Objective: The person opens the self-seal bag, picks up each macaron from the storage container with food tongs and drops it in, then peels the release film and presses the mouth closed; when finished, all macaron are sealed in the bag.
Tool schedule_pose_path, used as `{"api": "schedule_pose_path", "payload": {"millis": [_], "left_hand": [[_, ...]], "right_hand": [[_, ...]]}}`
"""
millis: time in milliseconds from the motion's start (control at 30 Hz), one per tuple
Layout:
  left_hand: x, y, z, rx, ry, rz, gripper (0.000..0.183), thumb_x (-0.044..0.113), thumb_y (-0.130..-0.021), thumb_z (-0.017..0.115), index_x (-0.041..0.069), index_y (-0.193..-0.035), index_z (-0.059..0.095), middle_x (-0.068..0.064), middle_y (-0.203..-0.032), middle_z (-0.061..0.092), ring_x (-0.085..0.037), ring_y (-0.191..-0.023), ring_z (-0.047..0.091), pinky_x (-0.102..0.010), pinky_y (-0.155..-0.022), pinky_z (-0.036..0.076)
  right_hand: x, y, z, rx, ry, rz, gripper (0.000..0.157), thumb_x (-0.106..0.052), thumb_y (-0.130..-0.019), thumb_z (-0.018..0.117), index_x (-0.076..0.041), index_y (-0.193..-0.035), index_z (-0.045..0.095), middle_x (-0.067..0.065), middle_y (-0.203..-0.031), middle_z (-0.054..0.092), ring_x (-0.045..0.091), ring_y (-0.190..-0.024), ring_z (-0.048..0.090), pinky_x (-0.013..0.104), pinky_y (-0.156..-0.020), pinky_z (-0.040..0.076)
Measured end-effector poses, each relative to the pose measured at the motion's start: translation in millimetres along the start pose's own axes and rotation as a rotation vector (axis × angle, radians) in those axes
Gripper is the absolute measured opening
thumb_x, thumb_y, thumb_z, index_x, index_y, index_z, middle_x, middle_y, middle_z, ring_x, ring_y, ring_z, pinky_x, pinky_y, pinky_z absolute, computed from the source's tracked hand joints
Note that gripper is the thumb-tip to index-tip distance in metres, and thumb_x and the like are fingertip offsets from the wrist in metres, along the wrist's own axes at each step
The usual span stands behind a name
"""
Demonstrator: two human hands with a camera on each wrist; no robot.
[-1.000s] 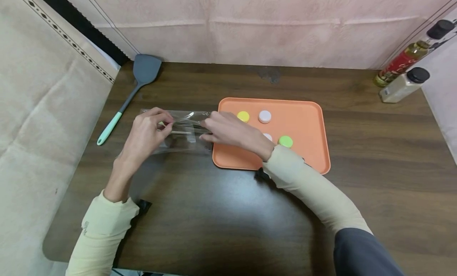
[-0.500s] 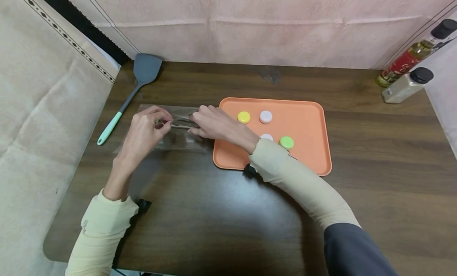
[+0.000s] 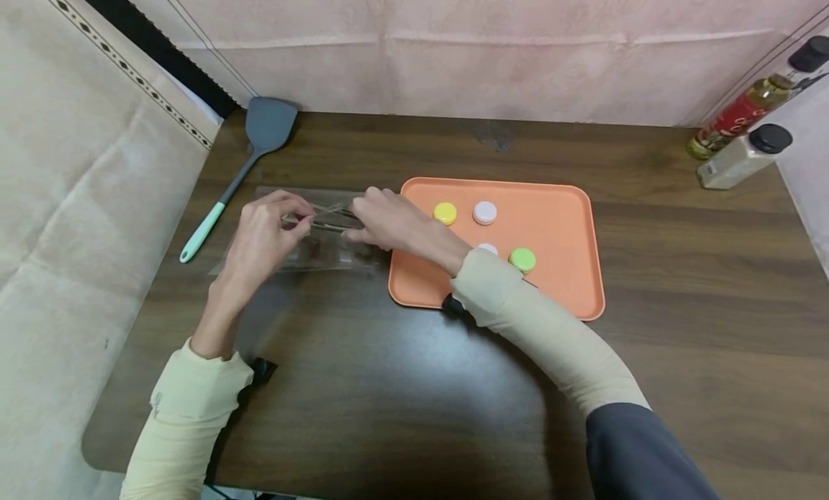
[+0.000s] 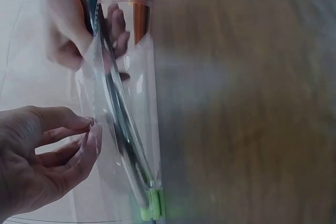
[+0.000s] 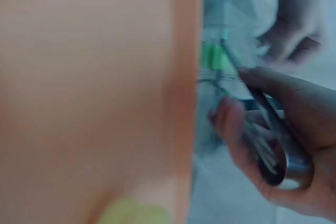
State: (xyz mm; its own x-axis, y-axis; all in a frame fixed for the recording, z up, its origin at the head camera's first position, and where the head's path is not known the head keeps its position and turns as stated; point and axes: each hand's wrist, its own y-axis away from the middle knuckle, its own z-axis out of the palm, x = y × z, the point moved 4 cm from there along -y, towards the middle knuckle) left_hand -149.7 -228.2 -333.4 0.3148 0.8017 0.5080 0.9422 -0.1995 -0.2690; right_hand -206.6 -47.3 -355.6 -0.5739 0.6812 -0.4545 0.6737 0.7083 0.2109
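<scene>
A clear plastic bag (image 3: 330,259) lies stretched between the two hands, left of the orange tray. My left hand (image 3: 259,234) pinches the edge of the bag between thumb and fingertips. Metal tongs (image 4: 123,116) with bright green tips (image 4: 152,205) stand within the bag in the left wrist view, their tips at its far end. My right hand (image 3: 391,219) grips the tongs near the bent handle end, with fingers at the bag's opening. In the right wrist view the tongs' arms (image 5: 275,124) spread slightly apart inside my right hand (image 5: 310,108).
An orange tray (image 3: 544,234) holds a yellow cap (image 3: 445,213), a green cap (image 3: 522,260) and two white ones (image 3: 484,212). A grey spatula (image 3: 268,126) with a mint handle lies at the left. An oil bottle (image 3: 738,119) and a black-capped jar (image 3: 741,158) stand back right.
My right hand has moved left with the tongs, closer to my left hand. The left hand stays about where it was, still pinching the bag.
</scene>
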Motion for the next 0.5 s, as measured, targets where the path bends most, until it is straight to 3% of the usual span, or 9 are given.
{"api": "schedule_pose_path", "payload": {"millis": [100,200,267,367,500], "left_hand": [[-0.9,-1.8,-0.3,0.010,-0.015,0.008,0.010,-0.004,-0.101,0.073,-0.008,-0.097,0.081,-0.024,-0.109,0.077,-0.037,-0.086,0.076,-0.032,-0.075,0.063],[-0.9,-3.4,0.0,0.016,-0.035,0.011,0.010,-0.003,-0.101,0.073,-0.007,-0.097,0.081,-0.024,-0.109,0.077,-0.034,-0.080,0.074,-0.014,-0.069,0.048],[-0.5,-4.8,0.3,0.015,-0.043,0.010,0.010,-0.003,-0.101,0.073,-0.007,-0.097,0.081,-0.024,-0.109,0.077,-0.033,-0.079,0.073,-0.015,-0.069,0.046],[0.0,-6.2,1.1,0.008,-0.056,0.006,0.010,-0.002,-0.100,0.074,-0.007,-0.097,0.081,-0.024,-0.109,0.077,-0.034,-0.080,0.075,-0.030,-0.070,0.054],[1.4,-6.9,1.4,-0.001,-0.061,0.007,0.009,-0.002,-0.100,0.075,-0.007,-0.096,0.081,-0.025,-0.109,0.077,-0.035,-0.081,0.075,-0.026,-0.069,0.051]], "right_hand": [[4.3,18.3,-10.1,-0.042,0.014,0.041,0.034,-0.041,-0.108,0.072,-0.009,-0.097,0.070,0.002,-0.076,0.049,0.013,-0.059,0.047,0.027,-0.057,0.038],[7.1,49.2,-25.0,-0.046,0.028,0.034,0.035,-0.037,-0.108,0.073,-0.006,-0.091,0.069,-0.001,-0.071,0.042,0.012,-0.060,0.038,0.028,-0.059,0.033],[14.5,71.3,-33.3,-0.042,0.000,0.012,0.034,-0.033,-0.109,0.072,-0.007,-0.088,0.068,-0.003,-0.068,0.045,0.011,-0.059,0.041,0.028,-0.059,0.036],[31.9,107.0,-42.3,-0.047,-0.088,-0.018,0.024,-0.024,-0.109,0.070,-0.009,-0.090,0.067,-0.003,-0.067,0.051,0.010,-0.057,0.046,0.028,-0.060,0.039],[64.8,161.7,-46.7,-0.002,-0.157,-0.055,0.006,-0.018,-0.107,0.070,-0.015,-0.102,0.067,-0.005,-0.071,0.051,0.009,-0.060,0.047,0.027,-0.062,0.041]]}}
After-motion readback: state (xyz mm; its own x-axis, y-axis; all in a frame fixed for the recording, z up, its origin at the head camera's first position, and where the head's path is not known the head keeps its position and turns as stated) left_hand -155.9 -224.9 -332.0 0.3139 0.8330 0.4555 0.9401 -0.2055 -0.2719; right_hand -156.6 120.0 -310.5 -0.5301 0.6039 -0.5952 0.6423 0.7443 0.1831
